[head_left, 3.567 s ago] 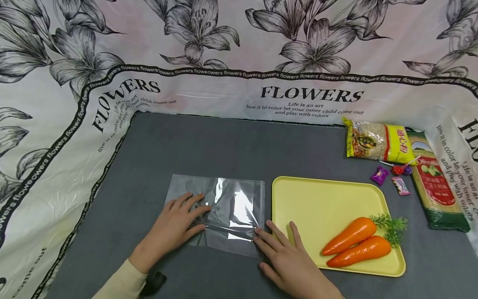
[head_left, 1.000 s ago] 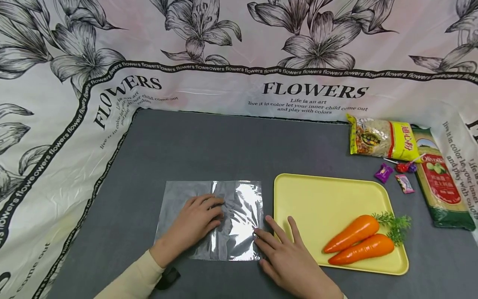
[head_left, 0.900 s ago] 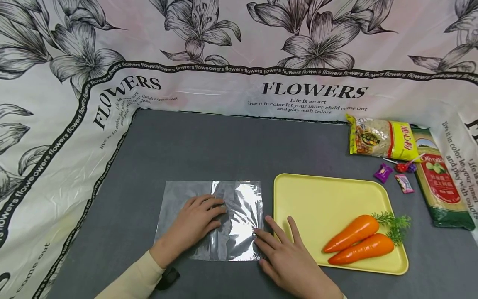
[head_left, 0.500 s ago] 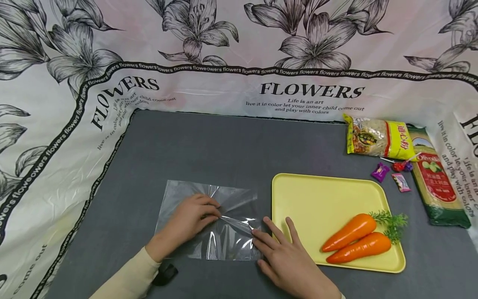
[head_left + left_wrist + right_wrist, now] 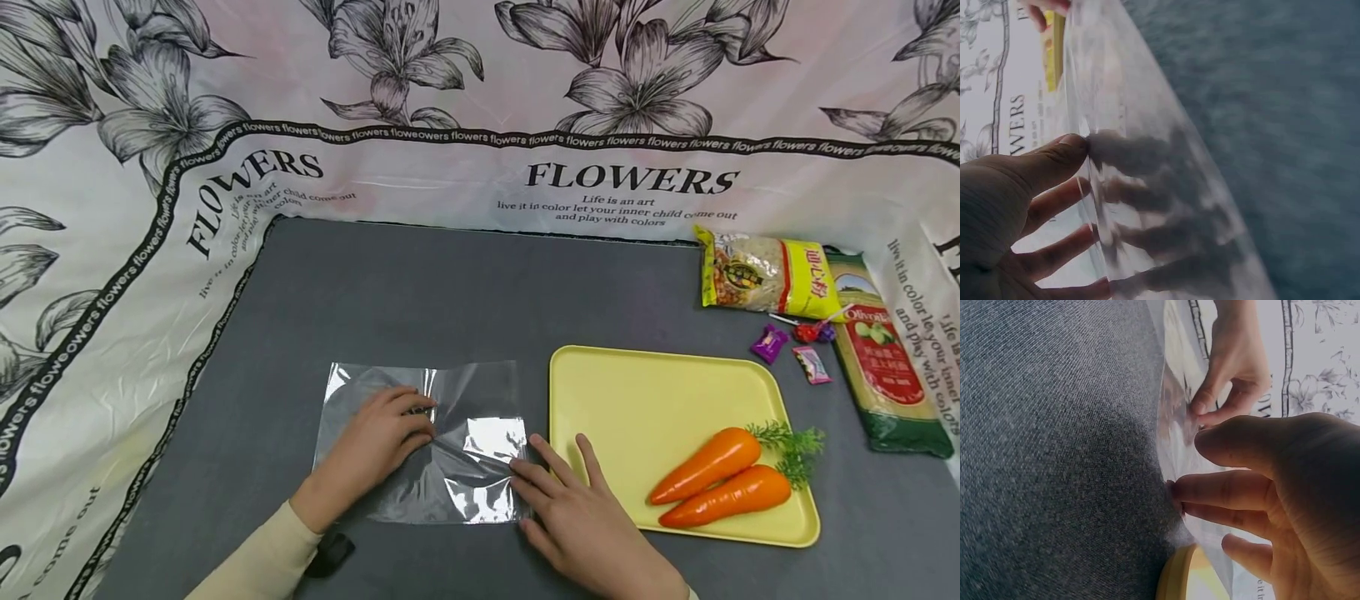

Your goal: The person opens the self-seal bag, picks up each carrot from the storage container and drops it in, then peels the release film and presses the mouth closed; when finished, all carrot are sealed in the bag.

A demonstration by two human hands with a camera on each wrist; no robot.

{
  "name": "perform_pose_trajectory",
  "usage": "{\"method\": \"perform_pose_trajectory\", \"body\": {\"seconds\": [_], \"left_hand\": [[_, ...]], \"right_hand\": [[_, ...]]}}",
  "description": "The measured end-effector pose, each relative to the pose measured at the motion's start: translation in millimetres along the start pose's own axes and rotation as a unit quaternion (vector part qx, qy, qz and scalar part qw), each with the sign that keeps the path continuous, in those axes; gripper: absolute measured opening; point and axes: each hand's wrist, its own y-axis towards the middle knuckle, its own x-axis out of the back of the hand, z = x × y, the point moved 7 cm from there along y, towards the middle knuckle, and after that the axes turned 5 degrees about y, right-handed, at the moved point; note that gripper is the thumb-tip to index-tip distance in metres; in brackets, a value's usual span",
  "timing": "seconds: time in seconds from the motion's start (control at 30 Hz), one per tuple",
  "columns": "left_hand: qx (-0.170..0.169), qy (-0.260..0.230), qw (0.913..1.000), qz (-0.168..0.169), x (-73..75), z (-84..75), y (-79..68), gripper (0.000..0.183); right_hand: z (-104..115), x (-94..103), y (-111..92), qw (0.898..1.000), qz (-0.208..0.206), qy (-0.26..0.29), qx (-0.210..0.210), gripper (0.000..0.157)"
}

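Observation:
A clear plastic bag (image 5: pixel 480 483) lies on the grey tabletop, creased and shiny with reflections. My left hand (image 5: pixel 378 437) rests on its left half, thumb and fingertips touching the film. In the left wrist view a gap shows between the thumb (image 5: pixel 1063 156) and the forefinger. My right hand (image 5: pixel 573 517) has its fingers spread, two fingertips pressing the bag's right edge and others over a yellow tray (image 5: pixel 600 392). Two orange carrots (image 5: pixel 712 467) with green tops lie on that tray. The right wrist view shows the right fingertips (image 5: pixel 1179 490) against the film.
Beyond the tray are a yellow food packet (image 5: pixel 772 271), wrapped sweets (image 5: pixel 770 343), lollipops (image 5: pixel 808 332) and a green-and-red Oliveto packet (image 5: pixel 888 367). A flower-printed cloth (image 5: pixel 450 183) borders the table. Something black (image 5: pixel 330 554) sits under the left wrist.
Half a second ago my left fingers drew up a raised fold across the bag; now the film lies flatter. That hand has shifted slightly left. My right hand has stayed at the bag's right edge.

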Motion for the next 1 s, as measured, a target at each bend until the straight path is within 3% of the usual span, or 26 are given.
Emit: {"method": "perform_pose_trajectory", "body": {"seconds": [0.3, 0.43, 0.53, 0.6, 0.67, 0.7, 0.8, 0.9, 0.93, 0.97, 1.0], "left_hand": [[0.007, -0.081, 0.9946, -0.064, 10.9, 6.7, 1.3, 0.011], [0.004, -0.115, 0.9905, -0.075, 14.8, 6.6, 1.7, 0.012], [-0.008, -0.145, 0.9866, -0.074, 16.8, 3.6, 1.6, 0.011], [-0.013, -0.171, 0.9823, -0.076, 18.7, 1.5, 1.0, 0.011], [-0.019, -0.194, 0.9773, -0.083, 21.2, -0.1, 0.2, 0.011], [-0.021, -0.202, 0.9750, -0.090, 23.0, -0.8, -0.1, 0.012], [-0.030, -0.218, 0.9695, -0.108, 28.2, -2.9, -1.2, 0.015], [-0.044, -0.215, 0.9667, -0.132, 34.7, -6.2, -1.7, 0.019], [-0.045, -0.219, 0.9647, -0.139, 37.3, -7.3, -1.9, 0.020], [-0.046, -0.228, 0.9619, -0.143, 39.9, -8.5, -2.0, 0.021], [-0.043, -0.238, 0.9594, -0.145, 42.6, -9.4, -1.9, 0.023]], "right_hand": [[1, -2.4, 0, 1.000, 0.002, 0.006, 0.008, 0.044], [1, -2.2, 1, 1.000, 0.006, 0.010, 0.015, 0.043], [-1, 5.2, 2, 0.998, -0.026, 0.046, 0.016, 0.035], [-5, 14.9, 4, 0.992, -0.071, 0.107, 0.000, 0.029], [-14, 27.0, 7, 0.973, -0.135, 0.186, -0.034, 0.024], [-19, 32.4, 8, 0.956, -0.163, 0.235, -0.059, 0.024], [-39, 39.3, 9, 0.886, -0.218, 0.381, -0.147, 0.030], [-51, 34.0, 11, 0.810, -0.212, 0.507, -0.207, 0.032], [-52, 31.9, 11, 0.794, -0.205, 0.531, -0.213, 0.032], [-52, 31.1, 12, 0.791, -0.197, 0.540, -0.210, 0.031], [-51, 32.6, 14, 0.798, -0.195, 0.537, -0.193, 0.034]]}}
